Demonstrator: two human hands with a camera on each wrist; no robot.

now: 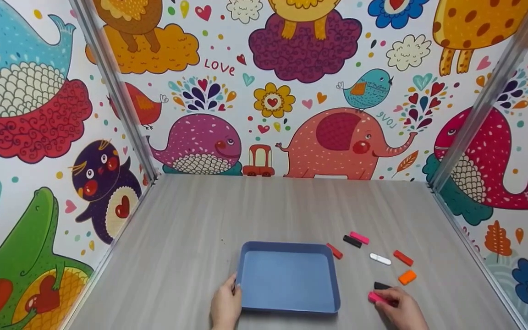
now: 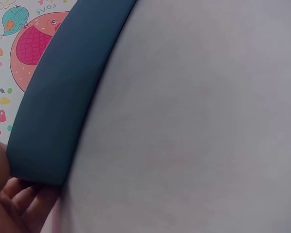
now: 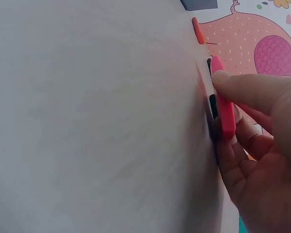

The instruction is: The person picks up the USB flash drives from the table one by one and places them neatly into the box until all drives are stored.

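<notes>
A shallow blue rectangular tray [image 1: 289, 282] lies on the table; in the left wrist view its outer wall [image 2: 63, 92] shows. My left hand [image 1: 226, 302] grips the tray's left side, thumb at the rim and fingers [image 2: 36, 206] at the lower edge. To the right of the tray, my right hand [image 1: 401, 308] pinches a small pink stick [image 1: 378, 298], flat and rounded like a USB stick. In the right wrist view the pink stick [image 3: 225, 109] stands between thumb and fingers. Just behind it lies a black stick [image 1: 382, 285], partly hidden by the hand.
Loose sticks lie right of the tray: a red one [image 1: 335, 250] at its corner, a black [image 1: 352, 241] beside a pink [image 1: 359, 237], a white [image 1: 380, 259], another red [image 1: 403, 257] and a short orange piece [image 1: 407, 277]. Cartoon-printed walls [image 1: 332, 137] enclose the table.
</notes>
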